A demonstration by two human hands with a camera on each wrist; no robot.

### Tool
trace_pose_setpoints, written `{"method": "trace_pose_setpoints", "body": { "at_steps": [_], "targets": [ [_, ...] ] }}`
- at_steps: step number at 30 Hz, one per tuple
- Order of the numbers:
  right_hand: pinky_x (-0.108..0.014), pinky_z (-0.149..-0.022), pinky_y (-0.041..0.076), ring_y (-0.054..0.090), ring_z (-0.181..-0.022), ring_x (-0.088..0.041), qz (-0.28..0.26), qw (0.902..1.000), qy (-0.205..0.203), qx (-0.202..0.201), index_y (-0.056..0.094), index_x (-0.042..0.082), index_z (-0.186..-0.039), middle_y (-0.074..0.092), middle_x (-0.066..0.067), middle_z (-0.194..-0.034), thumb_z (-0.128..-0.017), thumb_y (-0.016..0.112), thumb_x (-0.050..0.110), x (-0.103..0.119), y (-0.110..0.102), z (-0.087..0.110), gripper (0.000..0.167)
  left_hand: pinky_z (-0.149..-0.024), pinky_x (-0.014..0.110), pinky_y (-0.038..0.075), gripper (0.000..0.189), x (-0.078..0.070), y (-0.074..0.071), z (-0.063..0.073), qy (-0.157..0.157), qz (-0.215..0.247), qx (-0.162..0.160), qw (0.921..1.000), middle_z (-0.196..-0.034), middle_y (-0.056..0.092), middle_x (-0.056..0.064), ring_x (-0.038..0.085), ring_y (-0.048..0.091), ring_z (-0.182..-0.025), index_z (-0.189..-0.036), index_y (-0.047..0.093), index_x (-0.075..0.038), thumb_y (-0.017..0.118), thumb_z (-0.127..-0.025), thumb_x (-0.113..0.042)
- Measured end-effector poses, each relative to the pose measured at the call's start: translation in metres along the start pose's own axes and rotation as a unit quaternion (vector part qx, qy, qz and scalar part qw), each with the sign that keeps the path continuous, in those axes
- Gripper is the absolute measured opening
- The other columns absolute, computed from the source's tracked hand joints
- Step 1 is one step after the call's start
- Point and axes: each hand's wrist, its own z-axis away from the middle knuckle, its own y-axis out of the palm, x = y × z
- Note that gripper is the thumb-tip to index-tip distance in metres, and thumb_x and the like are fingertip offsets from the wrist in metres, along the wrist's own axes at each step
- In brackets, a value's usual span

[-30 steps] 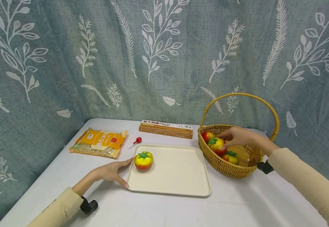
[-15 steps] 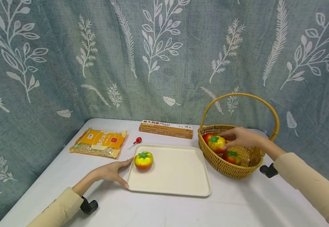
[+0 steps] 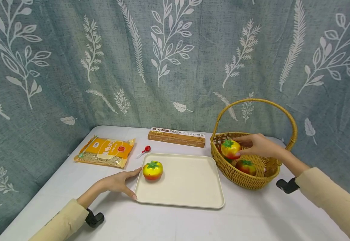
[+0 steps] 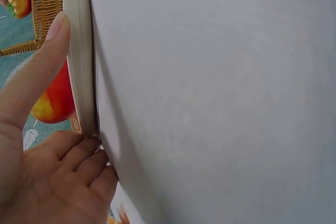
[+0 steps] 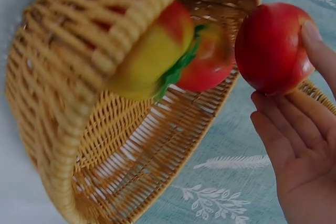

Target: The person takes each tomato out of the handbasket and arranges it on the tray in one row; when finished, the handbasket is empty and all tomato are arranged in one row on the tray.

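My right hand (image 3: 259, 145) holds a glossy red-and-yellow tomato (image 3: 230, 149) with a green leafy top, thumb and fingertips on its sides. It is over the left part of a wicker basket (image 3: 238, 180); in the right wrist view the tomato (image 5: 273, 48) is raised at the basket's rim. Inside the basket lie another tomato (image 3: 246, 167) and one mostly hidden under the held one. My left hand (image 3: 117, 184) touches the left edge of a cream tray (image 3: 187, 184), thumb at the near corner and fingers spread. One tomato (image 3: 152, 170) sits on the tray's left side.
An orange noodle bag (image 3: 105, 151) lies at the left, with a red lollipop (image 3: 147, 148) beside it. A brown pasta box (image 3: 176, 138) lies behind the tray. The basket's tall handle (image 3: 254, 100) arches above it. A patterned curtain (image 3: 175, 67) hangs behind the table.
My right hand has lifted a tomato up from among the others in the basket, and its forearm has shifted slightly. The left hand and tray have stayed still.
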Motion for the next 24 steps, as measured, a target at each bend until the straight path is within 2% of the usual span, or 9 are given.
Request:
{"method": "trace_pose_setpoints", "body": {
  "at_steps": [5, 12, 24],
  "targets": [
    [-0.035, -0.075, 0.057, 0.067, -0.098, -0.025, 0.009, 0.9994, 0.018, -0.028, 0.056, 0.003, -0.135, 0.064, -0.018, -0.121, -0.085, 0.072, 0.038, 0.008, 0.003, 0.003, 0.062, -0.112, 0.06, 0.016, 0.11, -0.001, -0.001, -0.001, -0.003, 0.003, -0.001, 1.0, -0.155, 0.025, 0.019, 0.038, 0.021, -0.142, -0.153, 0.025, -0.009, 0.088, -0.067, -0.034],
    [-0.046, -0.084, 0.054, 0.064, -0.106, -0.035, -0.008, 0.9986, 0.032, -0.043, 0.054, 0.002, -0.136, 0.065, -0.02, -0.12, -0.086, 0.072, 0.037, 0.022, 0.007, 0.007, 0.064, -0.112, 0.06, 0.017, 0.109, -0.001, -0.001, -0.001, -0.009, 0.001, 0.0, 1.0, -0.155, 0.026, 0.018, 0.037, 0.022, -0.142, -0.153, 0.026, -0.01, 0.088, -0.067, -0.034],
    [-0.042, -0.082, 0.056, 0.062, -0.109, -0.036, -0.03, 0.9958, 0.028, -0.081, 0.055, 0.004, -0.136, 0.062, -0.02, -0.125, -0.083, 0.074, 0.039, 0.034, 0.021, 0.008, 0.066, -0.112, 0.06, 0.016, 0.11, 0.0, 0.0, -0.001, -0.009, 0.005, -0.001, 0.9999, -0.155, 0.026, 0.018, 0.038, 0.021, -0.142, -0.153, 0.026, -0.01, 0.088, -0.066, -0.035]
  ]
}}
